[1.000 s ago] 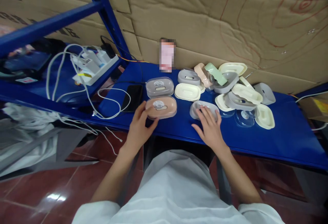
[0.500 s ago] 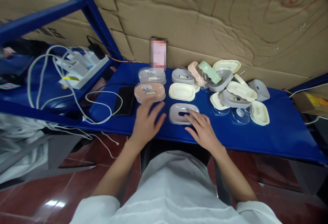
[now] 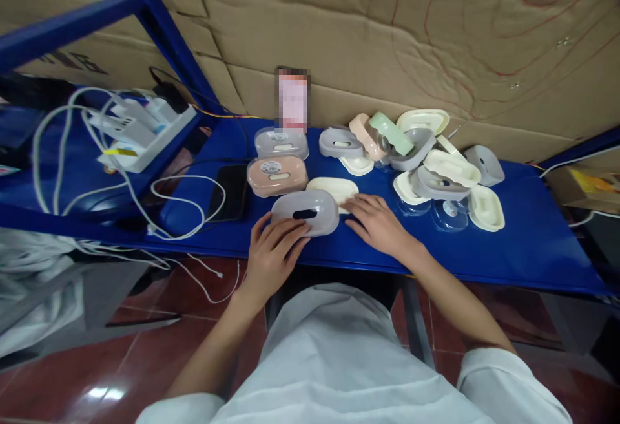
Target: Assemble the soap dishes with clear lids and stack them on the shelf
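My left hand [image 3: 275, 253] is closed on the near left edge of a grey oval plastic shell [image 3: 322, 203] with a slot through its middle. The slot shows dark. Behind that shell, and partly covered by it, lies a cream oval plastic tray [image 3: 334, 185]. The fingers of my right hand [image 3: 378, 222] are bent over the right end of this tray, gripping it. Just beyond my left hand sits a pink oval case [image 3: 277, 183] with a round label, and behind it a clear-topped grey case [image 3: 281, 146].
Grey, pink, green and cream oval parts [image 3: 445, 178] are heaped at the right, with clear lids [image 3: 450, 215] among them. A phone [image 3: 292, 97] leans on the cardboard. Left are a dark phone [image 3: 227, 192], white cables and a power strip [image 3: 145, 143].
My left hand has taken hold of the grey shell, which has moved left. My right hand has gone from it to the cream tray, which has come nearer to me.
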### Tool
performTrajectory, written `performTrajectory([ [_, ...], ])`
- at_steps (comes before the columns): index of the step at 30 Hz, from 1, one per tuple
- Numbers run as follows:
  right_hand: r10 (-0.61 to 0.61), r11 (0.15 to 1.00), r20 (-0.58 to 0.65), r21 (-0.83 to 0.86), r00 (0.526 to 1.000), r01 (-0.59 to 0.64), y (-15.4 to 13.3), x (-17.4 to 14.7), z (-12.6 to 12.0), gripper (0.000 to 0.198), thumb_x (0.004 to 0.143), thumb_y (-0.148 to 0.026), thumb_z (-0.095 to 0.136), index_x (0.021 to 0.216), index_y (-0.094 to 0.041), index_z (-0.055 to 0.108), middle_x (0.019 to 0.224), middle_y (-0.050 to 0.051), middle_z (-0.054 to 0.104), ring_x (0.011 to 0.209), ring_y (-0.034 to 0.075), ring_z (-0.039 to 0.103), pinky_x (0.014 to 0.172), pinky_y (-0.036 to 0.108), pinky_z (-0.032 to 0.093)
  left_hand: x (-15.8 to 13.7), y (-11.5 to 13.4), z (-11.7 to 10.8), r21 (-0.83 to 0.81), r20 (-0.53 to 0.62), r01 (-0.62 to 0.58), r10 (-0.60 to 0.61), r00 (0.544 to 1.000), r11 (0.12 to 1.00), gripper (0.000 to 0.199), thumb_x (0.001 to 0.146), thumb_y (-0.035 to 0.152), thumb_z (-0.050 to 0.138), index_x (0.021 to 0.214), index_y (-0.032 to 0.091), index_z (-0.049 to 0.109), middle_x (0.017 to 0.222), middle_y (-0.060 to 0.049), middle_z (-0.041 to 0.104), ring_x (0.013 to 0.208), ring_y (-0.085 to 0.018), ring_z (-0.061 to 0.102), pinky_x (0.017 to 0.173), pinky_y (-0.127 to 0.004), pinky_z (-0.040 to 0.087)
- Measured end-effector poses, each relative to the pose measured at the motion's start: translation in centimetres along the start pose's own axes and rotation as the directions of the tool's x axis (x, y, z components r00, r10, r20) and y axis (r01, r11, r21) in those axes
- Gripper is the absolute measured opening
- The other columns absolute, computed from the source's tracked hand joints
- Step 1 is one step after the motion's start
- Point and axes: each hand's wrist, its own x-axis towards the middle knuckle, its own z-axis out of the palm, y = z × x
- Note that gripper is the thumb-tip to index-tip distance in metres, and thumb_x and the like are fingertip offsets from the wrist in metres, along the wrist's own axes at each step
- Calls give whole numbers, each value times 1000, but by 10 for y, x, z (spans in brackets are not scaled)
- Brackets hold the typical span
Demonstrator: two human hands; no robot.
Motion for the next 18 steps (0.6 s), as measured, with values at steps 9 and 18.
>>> performTrajectory([
  [9, 124, 988, -252, 119, 960, -96, -15, -42, -5, 35, 110, -37, 54, 139, -23, 65, 143, 14, 69, 135, 29, 64, 113, 50, 52, 35, 12, 32, -4, 208, -75, 75, 975, 997, 27, 106, 22, 61, 130, 27, 71, 125, -6, 78, 118, -27, 72, 119, -53, 40],
  [18, -27, 997, -118, -76, 993, 18, -12, -30, 10, 39, 107, -30, 60, 145, -26, 66, 146, 11, 68, 142, 32, 55, 116, 52, 48, 29, 7, 32, -21, 315, -88, 90, 945, 996, 39, 105, 18, 58, 140, 31, 67, 142, -9, 70, 134, -30, 63, 126, -61, 33],
])
